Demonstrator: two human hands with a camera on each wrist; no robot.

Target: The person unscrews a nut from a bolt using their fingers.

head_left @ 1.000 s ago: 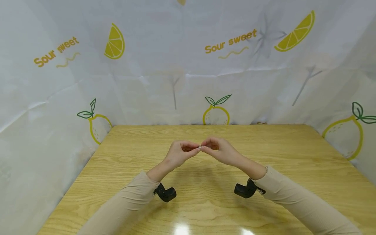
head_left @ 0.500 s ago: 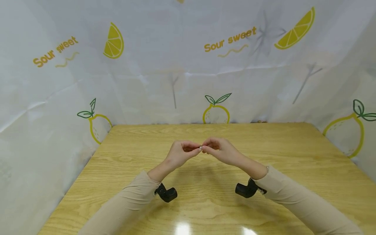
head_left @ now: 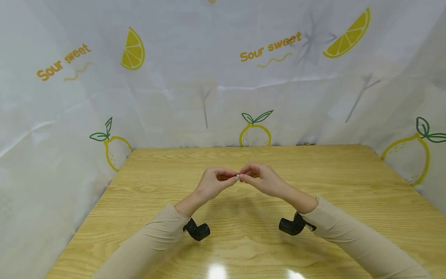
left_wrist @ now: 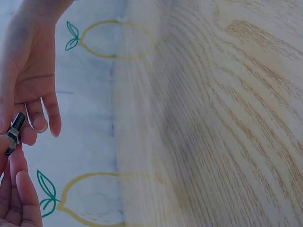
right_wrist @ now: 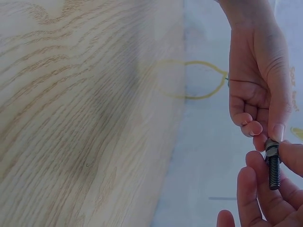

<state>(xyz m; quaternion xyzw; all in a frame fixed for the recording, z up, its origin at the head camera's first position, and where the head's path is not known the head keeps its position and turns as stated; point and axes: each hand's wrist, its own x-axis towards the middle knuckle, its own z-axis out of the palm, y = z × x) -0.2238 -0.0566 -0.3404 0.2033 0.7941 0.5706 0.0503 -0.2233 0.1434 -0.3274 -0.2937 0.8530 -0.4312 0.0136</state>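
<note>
A small dark metal bolt (right_wrist: 274,177) with a threaded shank is held up above the table between both hands. A nut (right_wrist: 271,151) sits around it near the head end. My left hand (head_left: 211,184) pinches the head end between thumb and fingers. From the other side, my right hand (head_left: 265,180) has its thumb and index finger at the nut, with the shank's threaded end pointing toward its palm. In the left wrist view the bolt (left_wrist: 17,122) shows at the left edge, partly covered by fingertips. In the head view only a tiny glint of metal appears between the hands.
Under the hands lies a wood-grain table (head_left: 167,162). White cloth (head_left: 167,108) printed with lemons hangs behind it and along its sides. Black wrist-camera mounts (head_left: 196,229) stick out below both wrists.
Both hands stay almost in place above the table. The right fingertips shift very slightly at the bolt; the head view tilts a little.
</note>
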